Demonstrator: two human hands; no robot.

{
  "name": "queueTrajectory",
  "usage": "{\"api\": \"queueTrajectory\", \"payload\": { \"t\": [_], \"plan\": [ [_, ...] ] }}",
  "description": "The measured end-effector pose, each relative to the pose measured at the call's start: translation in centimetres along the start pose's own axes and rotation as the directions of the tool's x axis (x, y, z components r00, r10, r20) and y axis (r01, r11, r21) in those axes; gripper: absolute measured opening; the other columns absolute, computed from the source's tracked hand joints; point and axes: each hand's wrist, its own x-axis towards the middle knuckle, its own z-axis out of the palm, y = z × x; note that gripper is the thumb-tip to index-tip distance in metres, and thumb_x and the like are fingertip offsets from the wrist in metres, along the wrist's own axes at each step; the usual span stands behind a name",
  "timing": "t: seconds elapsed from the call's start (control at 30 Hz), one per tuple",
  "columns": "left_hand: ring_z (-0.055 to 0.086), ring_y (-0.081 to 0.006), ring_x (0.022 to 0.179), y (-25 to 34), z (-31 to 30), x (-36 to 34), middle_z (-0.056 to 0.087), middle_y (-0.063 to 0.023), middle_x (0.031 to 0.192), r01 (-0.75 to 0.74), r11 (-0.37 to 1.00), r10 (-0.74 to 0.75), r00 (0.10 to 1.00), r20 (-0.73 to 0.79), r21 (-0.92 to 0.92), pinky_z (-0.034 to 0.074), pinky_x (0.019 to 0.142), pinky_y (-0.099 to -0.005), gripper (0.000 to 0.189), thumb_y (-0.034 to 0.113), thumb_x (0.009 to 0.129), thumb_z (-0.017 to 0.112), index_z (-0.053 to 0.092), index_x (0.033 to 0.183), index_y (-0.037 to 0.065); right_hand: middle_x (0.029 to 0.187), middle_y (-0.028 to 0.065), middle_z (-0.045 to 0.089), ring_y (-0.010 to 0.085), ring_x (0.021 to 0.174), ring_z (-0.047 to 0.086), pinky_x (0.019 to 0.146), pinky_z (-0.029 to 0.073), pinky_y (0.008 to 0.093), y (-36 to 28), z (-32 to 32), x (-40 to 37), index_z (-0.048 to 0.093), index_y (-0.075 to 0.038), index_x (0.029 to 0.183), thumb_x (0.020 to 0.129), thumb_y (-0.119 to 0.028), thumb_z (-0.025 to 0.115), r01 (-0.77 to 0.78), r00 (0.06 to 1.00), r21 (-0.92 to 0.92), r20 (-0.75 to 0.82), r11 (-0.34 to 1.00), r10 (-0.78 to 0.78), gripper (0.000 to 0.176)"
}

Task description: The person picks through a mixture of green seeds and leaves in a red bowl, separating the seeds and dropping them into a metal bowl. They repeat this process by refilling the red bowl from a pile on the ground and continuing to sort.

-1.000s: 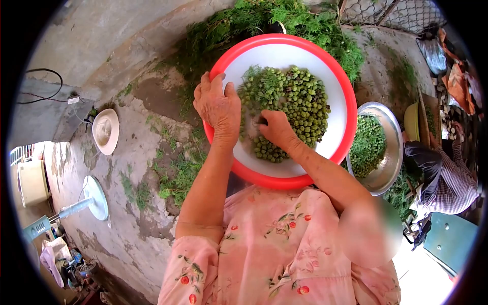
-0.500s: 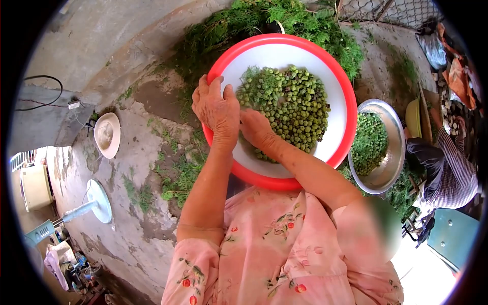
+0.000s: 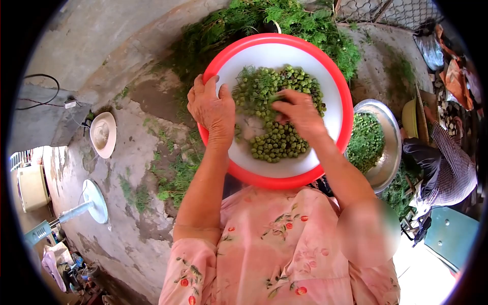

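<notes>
A white basin (image 3: 244, 56) with a red rim sits tilted in front of my body. Small round green fruits (image 3: 277, 145) are heaped inside it, with feathery green sprigs (image 3: 251, 81) on their upper left side. My left hand (image 3: 211, 112) grips the basin's left rim, thumb on the inner side. Over the middle of the heap, my right hand (image 3: 300, 114) has its fingers curled in, slightly blurred; what they hold is hidden. A bare whitish patch of the basin floor shows left of that hand.
A metal bowl (image 3: 389, 170) of similar green fruits and sprigs stands to the right. Beyond it sits another person (image 3: 452, 173) near a yellow basin (image 3: 409, 118). Leafy green branches (image 3: 325, 35) lie behind my basin. Leftward are a hat (image 3: 103, 134) and a fan (image 3: 95, 201).
My right hand has moved from the basin's left side, beside my left hand, rightward over the heap. The fruits have parted, baring some basin floor. My left hand stays on the rim.
</notes>
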Motion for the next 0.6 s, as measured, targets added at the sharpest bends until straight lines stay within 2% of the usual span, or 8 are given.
{"api": "queueTrajectory", "payload": {
  "t": [0.17,0.3,0.33,0.37,0.4,0.5,0.53,0.6],
  "plan": [
    [0.046,-0.0318,0.112,0.1,-0.1,0.0,0.052,-0.0112,0.125,-0.002,1.0,0.002,1.0,0.0,-0.026,0.037,0.092,-0.0431,0.026,0.02,0.073,0.065,0.066,0.098,0.013,0.075,0.0046,0.061,0.0112,0.059,0.054,0.053,0.043,0.0226,-2.2,-10.0,-5.7,0.063,-0.003,0.095,0.081,-0.005,0.062,0.224,0.91,-0.048,-0.348,0.973,-0.226,0.014],
    [0.046,-0.0318,0.113,0.1,-0.1,0.1,0.052,-0.012,0.125,0.003,1.0,-0.002,1.0,0.009,-0.03,0.036,0.093,-0.043,0.026,0.02,0.073,0.066,0.066,0.098,0.012,0.084,0.005,0.062,0.0127,0.067,0.056,0.06,0.046,0.0256,2.9,-21.1,-8.8,0.062,-0.002,0.099,0.08,-0.005,0.063,0.181,0.887,0.241,-0.458,0.954,-0.053,0.019],
    [0.046,-0.0306,0.114,0.2,-0.1,0.1,0.053,-0.0105,0.125,0.017,1.0,-0.016,1.0,0.021,-0.024,0.035,0.094,-0.042,0.026,0.02,0.073,0.066,0.066,0.099,0.013,0.084,0.0055,0.063,0.0127,0.068,0.057,0.061,0.046,0.0258,5.5,-23.8,-9.3,0.062,-0.001,0.101,0.08,-0.006,0.063,0.094,0.821,-0.282,-0.521,0.955,-0.234,0.021],
    [0.045,-0.0294,0.116,0.3,-0.1,0.2,0.053,-0.009,0.125,0.03,0.999,-0.029,0.999,0.03,-0.016,0.034,0.095,-0.041,0.026,0.02,0.074,0.066,0.066,0.099,0.014,0.084,0.0059,0.064,0.0127,0.069,0.058,0.062,0.047,0.026,8.4,-26.5,-9.5,0.062,0.0,0.102,0.08,-0.006,0.063,-0.058,0.769,-0.716,-0.476,0.695,-0.426,0.023],
    [0.044,-0.0281,0.117,0.4,-0.2,0.1,0.053,-0.0076,0.126,0.044,0.999,-0.044,0.998,0.044,-0.004,0.033,0.097,-0.0399,0.026,0.02,0.074,0.067,0.066,0.1,0.014,0.084,0.0064,0.064,0.0127,0.07,0.058,0.063,0.047,0.0261,8.6,-26.1,-9.6,0.062,0.002,0.103,0.079,-0.007,0.064,-0.232,0.749,-0.94,-0.338,0.252,-0.57,0.025],
    [0.044,-0.0282,0.117,0.4,-0.2,0.0,0.053,-0.0076,0.126,0.022,1.0,-0.022,0.999,0.023,-0.012,0.034,0.096,-0.0401,0.027,0.02,0.075,0.066,0.066,0.1,0.014,0.082,0.0077,0.065,0.0116,0.071,0.059,0.065,0.048,0.025,2.7,-19.1,-8.7,0.061,0.003,0.104,0.079,-0.009,0.063,-0.05,0.713,-0.498,-0.625,0.866,-0.318,0.028],
    [0.045,-0.0295,0.116,0.5,-0.2,0.1,0.053,-0.0094,0.125,0.01,1.0,-0.01,1.0,0.014,-0.012,0.034,0.095,-0.0412,0.026,0.02,0.074,0.066,0.066,0.099,0.013,0.09,0.0049,0.066,0.0107,0.07,0.059,0.062,0.046,0.023,1.3,-16.7,-8.0,0.062,0.0,0.105,0.083,-0.011,0.06,-0.039,0.746,-0.572,-0.562,0.819,-0.357,0.026],
    [0.046,-0.0321,0.113,0.5,-0.1,0.1,0.053,-0.0131,0.124,-0.011,1.0,0.011,1.0,-0.005,-0.014,0.036,0.092,-0.0436,0.026,0.018,0.072,0.066,0.066,0.097,0.012,0.086,0.004,0.065,0.0108,0.069,0.059,0.062,0.048,0.0236,-0.4,-11.1,-6.4,0.063,-0.001,0.102,0.084,-0.006,0.058,0.138,0.828,-0.522,-0.405,0.842,-0.387,0.02]
  ]
}}
